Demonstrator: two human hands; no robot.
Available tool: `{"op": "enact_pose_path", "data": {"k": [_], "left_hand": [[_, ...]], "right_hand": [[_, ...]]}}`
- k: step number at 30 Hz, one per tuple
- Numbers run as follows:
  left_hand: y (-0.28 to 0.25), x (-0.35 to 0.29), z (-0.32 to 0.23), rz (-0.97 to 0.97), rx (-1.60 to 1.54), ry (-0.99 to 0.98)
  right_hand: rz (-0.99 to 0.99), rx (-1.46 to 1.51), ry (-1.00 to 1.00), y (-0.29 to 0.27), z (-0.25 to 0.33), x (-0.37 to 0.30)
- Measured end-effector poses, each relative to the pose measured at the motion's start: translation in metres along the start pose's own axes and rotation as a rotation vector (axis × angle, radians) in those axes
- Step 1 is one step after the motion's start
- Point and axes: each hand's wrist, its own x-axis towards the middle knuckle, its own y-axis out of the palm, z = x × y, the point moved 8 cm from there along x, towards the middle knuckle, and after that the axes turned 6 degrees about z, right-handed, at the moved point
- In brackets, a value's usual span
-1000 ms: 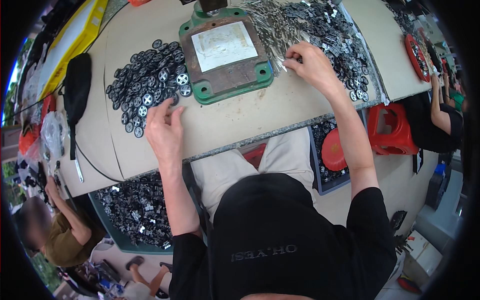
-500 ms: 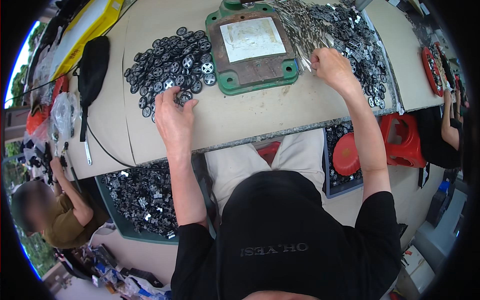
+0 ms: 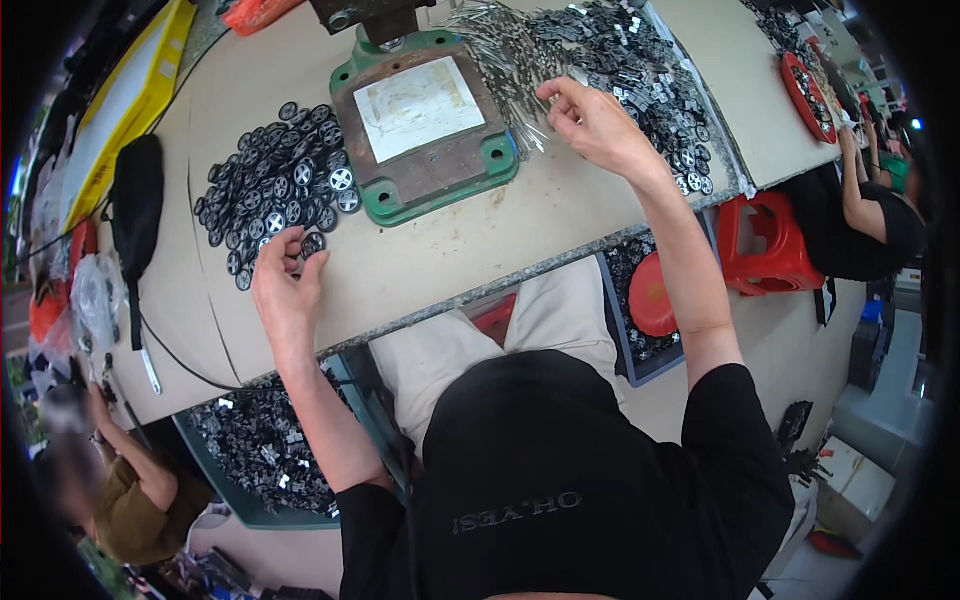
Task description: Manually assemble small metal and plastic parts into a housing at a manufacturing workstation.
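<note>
My left hand (image 3: 287, 292) rests at the near edge of a pile of small black wheels (image 3: 265, 180) with silver spokes. Its fingers and thumb are curved and apart, and one wheel (image 3: 313, 245) lies in the gap between them. Over a heap of thin metal pins (image 3: 510, 65), my right hand (image 3: 603, 130) hovers with index finger and thumb apart; its other fingers are curled. No pin shows clearly in that hand. Between the two hands stands a green press base (image 3: 430, 205) with a pale worn plate (image 3: 420, 108) on top.
Black plastic parts (image 3: 630, 70) are heaped at the right. Below the table edge are a green bin (image 3: 250, 515) of parts and a grey crate (image 3: 640, 378) with a red round lid (image 3: 653, 295). A red stool (image 3: 765, 250) stands right. Other people sit on both sides.
The view has turned, so the table appears shifted left. My right hand's index finger and thumb have spread from a closer pinch. My left hand stays by the same wheels.
</note>
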Motion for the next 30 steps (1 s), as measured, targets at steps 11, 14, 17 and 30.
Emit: {"op": "enact_pose_path", "data": {"k": [11,14,17,30], "left_hand": [[0.02,-0.02,-0.014,0.018,-0.881,0.003],[0.067,-0.038,-0.049,0.468,-1.655,0.02],[0.087,-0.049,-0.061,0.574,-1.811,-0.02],[0.103,-0.06,-0.076,0.635,-1.845,-0.085]], "right_hand": [[-0.072,0.843,-0.055,0.025,0.045,-0.048],[-0.042,1.044,-0.125,0.044,0.073,-0.057],[0.025,1.13,-0.11,0.065,0.093,-0.058],[0.068,1.119,-0.165,0.089,0.101,-0.062]]}}
